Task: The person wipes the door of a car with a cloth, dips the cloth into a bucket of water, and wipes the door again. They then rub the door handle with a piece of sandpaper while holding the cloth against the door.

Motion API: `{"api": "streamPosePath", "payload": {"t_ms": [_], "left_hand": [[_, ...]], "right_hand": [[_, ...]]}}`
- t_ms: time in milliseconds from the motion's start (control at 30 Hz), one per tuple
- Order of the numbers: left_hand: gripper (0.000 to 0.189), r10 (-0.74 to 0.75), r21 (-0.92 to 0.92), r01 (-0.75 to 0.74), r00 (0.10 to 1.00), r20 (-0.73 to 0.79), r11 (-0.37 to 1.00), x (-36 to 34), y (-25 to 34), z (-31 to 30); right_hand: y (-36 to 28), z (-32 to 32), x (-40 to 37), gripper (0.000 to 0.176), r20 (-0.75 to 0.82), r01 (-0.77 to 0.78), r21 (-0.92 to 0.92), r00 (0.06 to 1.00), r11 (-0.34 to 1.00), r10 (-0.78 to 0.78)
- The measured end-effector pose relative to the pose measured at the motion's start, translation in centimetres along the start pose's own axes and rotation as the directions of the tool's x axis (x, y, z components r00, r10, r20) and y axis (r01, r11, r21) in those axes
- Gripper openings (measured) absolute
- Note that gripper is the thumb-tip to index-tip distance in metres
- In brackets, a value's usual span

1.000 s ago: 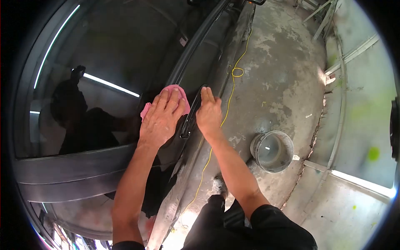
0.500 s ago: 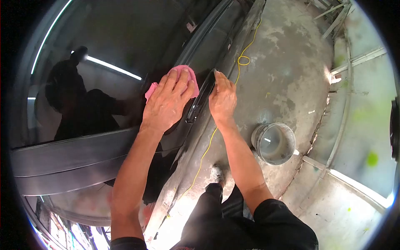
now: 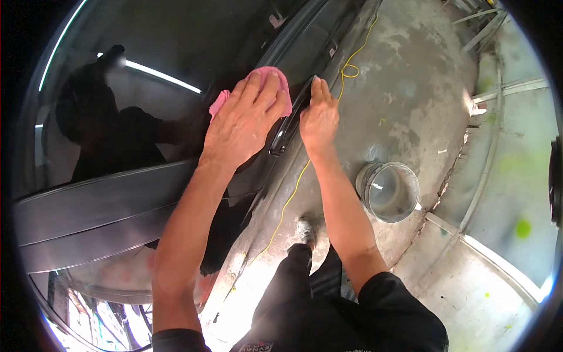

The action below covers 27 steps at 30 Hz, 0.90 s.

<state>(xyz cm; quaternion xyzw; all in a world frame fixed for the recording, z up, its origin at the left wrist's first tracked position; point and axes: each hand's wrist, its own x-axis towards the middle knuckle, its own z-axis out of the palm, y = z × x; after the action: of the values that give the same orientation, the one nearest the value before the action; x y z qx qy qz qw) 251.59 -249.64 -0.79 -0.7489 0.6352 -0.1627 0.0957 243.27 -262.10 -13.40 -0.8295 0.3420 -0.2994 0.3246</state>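
Observation:
A glossy black car panel (image 3: 176, 35) fills the left of the view and mirrors a dark figure and a strip light. My left hand (image 3: 239, 120) presses a pink cloth (image 3: 284, 88) on the panel, its fingers spread over the cloth and a crumpled bit showing on the left. Beside it, my right hand (image 3: 319, 114) grips the black door handle (image 3: 280, 142) near its upper end, the fingers bent together and the thumb side hidden.
A bucket of cloudy water (image 3: 387, 192) stands on the concrete floor (image 3: 410, 117) at the right. The yellow cord (image 3: 287, 202) runs along the floor beside the car. A paint-spotted wall sheet (image 3: 516, 176) lies beyond.
My left hand and the pink cloth have moved up and slightly right. My right hand has also shifted up along the handle. The view has tilted slightly.

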Motion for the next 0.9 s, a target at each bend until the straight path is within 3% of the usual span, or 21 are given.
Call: {"api": "streamPosePath", "payload": {"t_ms": [133,233,333,433,633,733,767,900], "left_hand": [[0.046,-0.008,-0.023,0.007,1.000,-0.021,1.000,0.2,-0.1,0.2],[0.045,0.001,0.000,-0.001,1.000,0.005,1.000,0.0,-0.1,0.2],[0.046,0.009,0.003,-0.009,1.000,0.002,1.000,0.0,-0.1,0.4],[0.046,0.003,-0.015,-0.003,1.000,-0.017,1.000,0.1,-0.2,0.5],[0.044,0.002,-0.021,-0.002,1.000,-0.005,1.000,0.0,-0.1,0.6],[0.042,0.006,-0.009,-0.007,1.000,-0.026,1.000,0.0,-0.1,0.9],[0.042,0.011,0.005,-0.011,1.000,-0.026,1.000,0.0,-0.1,0.8],[0.042,0.003,0.004,-0.002,1.000,-0.014,1.000,0.0,0.0,0.6]], "right_hand": [[-0.6,0.5,-2.1,0.060,-0.022,0.084,-0.116,0.996,0.990,-0.087],[-0.2,0.5,-1.0,0.061,-0.068,0.094,-0.052,0.993,0.994,-0.097],[-0.8,0.0,-0.4,0.062,0.006,0.024,-0.075,1.000,0.997,-0.024],[-1.3,0.1,-2.1,0.063,-0.002,0.064,-0.093,0.998,0.994,-0.064],[2.3,1.1,0.8,0.050,-0.139,0.087,0.008,0.987,0.996,-0.085],[4.1,-0.3,0.2,0.042,-0.170,-0.093,0.217,0.977,0.972,0.132],[4.9,-0.3,0.4,0.034,-0.256,-0.050,0.256,0.960,0.965,0.117],[5.8,-1.1,1.7,0.021,-0.101,-0.279,0.478,0.924,0.833,0.368]]}}
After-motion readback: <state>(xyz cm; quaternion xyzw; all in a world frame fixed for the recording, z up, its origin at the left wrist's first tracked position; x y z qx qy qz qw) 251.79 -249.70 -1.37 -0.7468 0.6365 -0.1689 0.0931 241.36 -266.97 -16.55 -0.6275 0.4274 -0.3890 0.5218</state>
